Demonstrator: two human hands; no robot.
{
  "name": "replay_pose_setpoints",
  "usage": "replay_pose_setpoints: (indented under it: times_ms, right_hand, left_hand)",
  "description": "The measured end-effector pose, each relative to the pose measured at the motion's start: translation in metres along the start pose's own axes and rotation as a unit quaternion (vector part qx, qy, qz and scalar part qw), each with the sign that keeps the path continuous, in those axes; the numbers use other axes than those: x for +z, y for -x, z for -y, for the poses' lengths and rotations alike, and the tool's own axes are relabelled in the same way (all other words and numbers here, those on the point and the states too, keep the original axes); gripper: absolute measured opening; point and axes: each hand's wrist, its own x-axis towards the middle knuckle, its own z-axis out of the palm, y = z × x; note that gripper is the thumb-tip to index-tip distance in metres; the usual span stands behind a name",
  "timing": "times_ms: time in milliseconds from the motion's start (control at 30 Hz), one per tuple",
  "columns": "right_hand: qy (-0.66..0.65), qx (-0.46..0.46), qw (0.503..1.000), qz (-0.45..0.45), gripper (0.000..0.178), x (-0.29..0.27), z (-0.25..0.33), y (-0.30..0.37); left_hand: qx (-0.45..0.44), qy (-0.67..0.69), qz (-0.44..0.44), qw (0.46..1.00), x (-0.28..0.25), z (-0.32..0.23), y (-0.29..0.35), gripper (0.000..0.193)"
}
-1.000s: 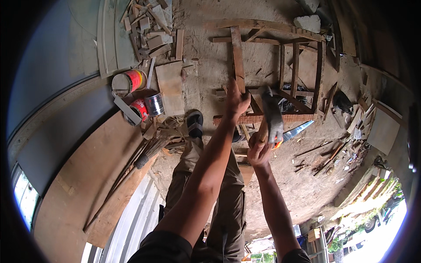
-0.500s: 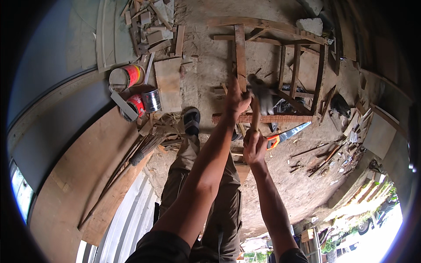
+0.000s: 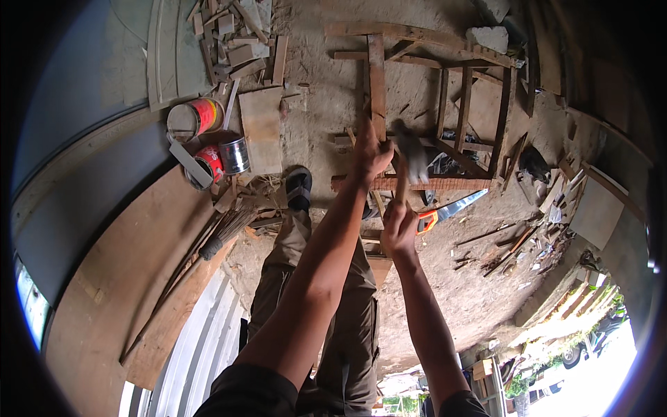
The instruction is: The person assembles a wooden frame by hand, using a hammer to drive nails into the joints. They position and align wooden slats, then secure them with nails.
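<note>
A hammer [image 3: 401, 182] is gripped by its wooden handle in my right hand [image 3: 399, 229], fingers wrapped round it. Its dark metal head, somewhat blurred, is beside my left hand, over the near end of a wooden slat [image 3: 376, 80]. My left hand [image 3: 372, 156] is closed on this slat of the wooden frame [image 3: 420, 183], a chair-like piece lying on the ground; some of the fingers are hidden. Whether the hammer head touches the wood, I cannot tell. Any nail there is too small to make out.
Just right of my right hand lies a handsaw [image 3: 451, 210] with an orange handle. Paint cans [image 3: 194, 119], a flat board [image 3: 262, 132] and a pile of wood offcuts [image 3: 240, 48] sit on the left. A stick broom [image 3: 221, 240] leans there too. Scrap wood [image 3: 514, 250] litters the right.
The whole view has shifted slightly, with most things a little further left. Both hands keep their grips; the hammer stays close beside my left hand, its head still blurred.
</note>
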Motion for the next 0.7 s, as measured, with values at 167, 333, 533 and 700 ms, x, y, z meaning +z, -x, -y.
replay_pose_setpoints:
  times_ms: [167,333,533,700]
  right_hand:
    - [-0.043,-0.072,0.996,-0.001,0.043,-0.012,0.001,0.002]
    - [0.094,0.028,0.995,0.033,0.055,-0.005,-0.007,-0.009]
    - [-0.020,-0.018,0.999,0.039,0.054,-0.018,-0.009,0.009]
    - [0.054,0.049,0.996,0.055,0.051,-0.002,0.015,-0.010]
  left_hand:
    - [0.021,-0.028,0.000,0.999,-0.003,-0.008,-0.005,0.071]
    - [-0.041,-0.013,0.008,0.999,-0.003,-0.021,0.001,0.072]
    - [-0.010,-0.038,0.003,0.999,-0.002,-0.002,0.005,0.072]
    - [-0.001,0.109,0.013,0.994,0.001,0.005,-0.003,0.069]
